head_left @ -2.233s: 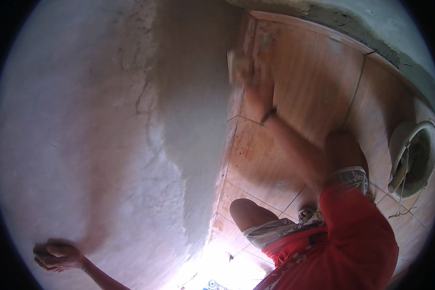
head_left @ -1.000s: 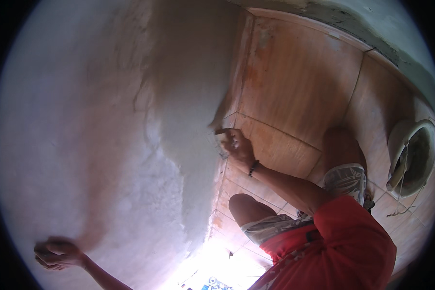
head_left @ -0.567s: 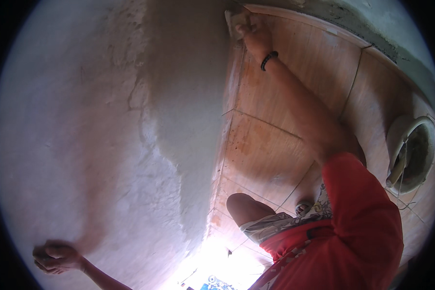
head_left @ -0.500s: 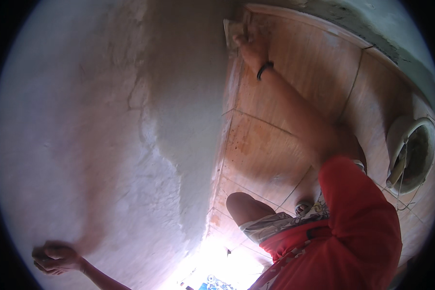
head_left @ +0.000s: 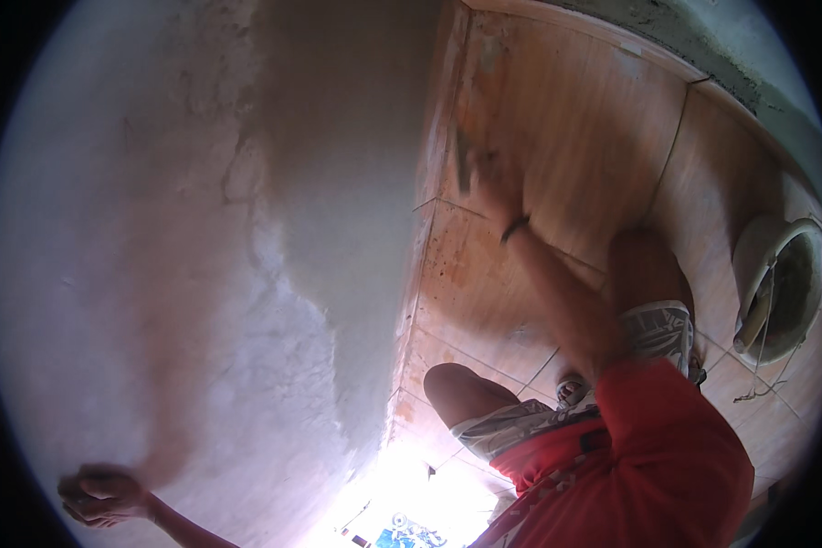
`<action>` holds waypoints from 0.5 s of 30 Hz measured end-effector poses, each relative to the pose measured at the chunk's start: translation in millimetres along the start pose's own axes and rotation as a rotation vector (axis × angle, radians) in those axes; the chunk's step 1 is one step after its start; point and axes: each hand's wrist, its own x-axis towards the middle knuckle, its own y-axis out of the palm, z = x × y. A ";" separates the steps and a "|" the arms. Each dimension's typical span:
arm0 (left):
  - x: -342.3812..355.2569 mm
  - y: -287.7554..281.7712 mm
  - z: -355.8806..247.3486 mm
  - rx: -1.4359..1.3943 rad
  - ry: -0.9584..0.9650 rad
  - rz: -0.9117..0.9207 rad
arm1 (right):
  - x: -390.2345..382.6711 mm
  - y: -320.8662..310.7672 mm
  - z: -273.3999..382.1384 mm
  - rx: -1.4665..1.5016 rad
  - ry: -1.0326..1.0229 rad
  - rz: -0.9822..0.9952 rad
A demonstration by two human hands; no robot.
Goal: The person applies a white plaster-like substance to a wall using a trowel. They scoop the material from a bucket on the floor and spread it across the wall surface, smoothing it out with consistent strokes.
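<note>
My right hand, blurred by motion, grips a flat hand tool above the peach floor tiles, beside the narrow tiled edge along the plastered wall. A band of darker grey plaster runs down the wall next to that edge. At the lower left, my left hand is against the paler plaster, fingers curled around something dark that I cannot make out. My red-sleeved right arm reaches across from the lower right, over my bent legs.
A round, pale bucket with a wooden handle inside and a cord over its rim stands at the right. Rough grey cement borders the tiles at the upper right. A bright opening at the bottom shows a small blue object, indistinct.
My right hand has swept back and forth along the wall's edge; since half a second ago it has come down from the far corner toward me. My left hand has hardly moved.
</note>
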 end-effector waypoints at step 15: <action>-1.9 8.1 14.9 0.109 0.126 -0.035 | 210.8 -23.3 62.1 -0.188 -0.535 -0.154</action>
